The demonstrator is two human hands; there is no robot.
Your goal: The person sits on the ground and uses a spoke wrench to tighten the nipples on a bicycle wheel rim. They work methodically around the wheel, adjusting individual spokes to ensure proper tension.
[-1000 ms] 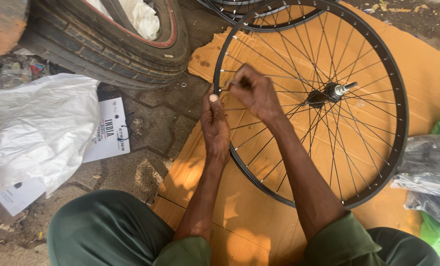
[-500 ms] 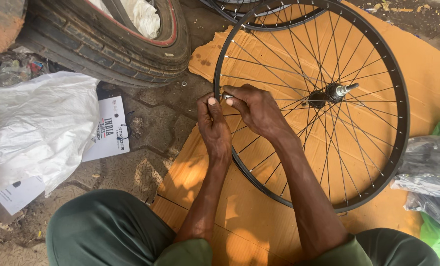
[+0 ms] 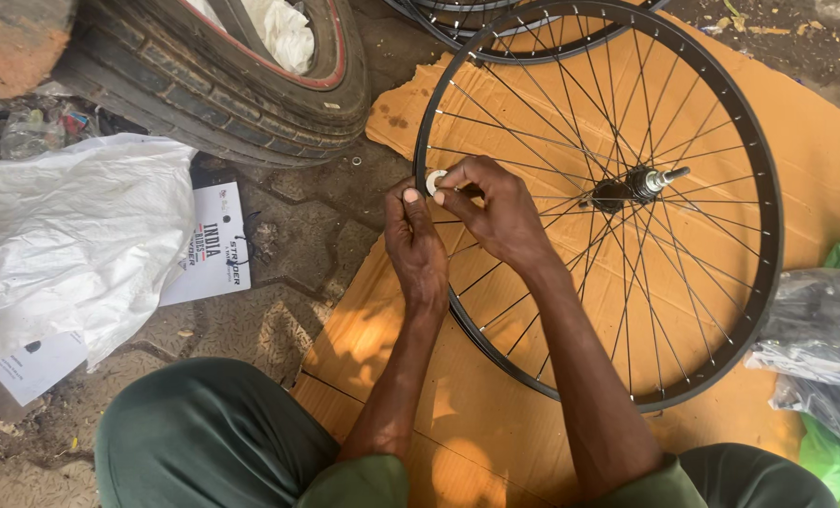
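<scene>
I see both hands meeting at the left side of a black spoked bicycle wheel (image 3: 597,202) that lies flat on a sheet of brown cardboard (image 3: 815,141) spread over the paved ground (image 3: 307,226). My left hand (image 3: 418,246) rests against the rim, its thumb raised beside a small white ring-shaped piece (image 3: 435,181), and my right hand (image 3: 495,214) reaches across the spokes with its fingertips pinched on that same piece, right at the rim's inner edge. The two hands touch each other there, closed together on the little white part; I cannot tell exactly what the part is. The wheel's hub (image 3: 638,185), with its short silver axle, sits well to the right of the hands. Above the wheel, the edge of a second rim (image 3: 495,33) overlaps the cardboard. To the upper left lies a heavy rubber tyre (image 3: 204,85) with a red stripe inside. Left of the cardboard, a crumpled white plastic sack (image 3: 63,235) lies over some printed white cards (image 3: 215,246). At the far right edge sit dark plastic-wrapped bundles (image 3: 820,329) and a scrap of green plastic (image 3: 839,452). My knees in green trousers (image 3: 204,433) fill the bottom.
</scene>
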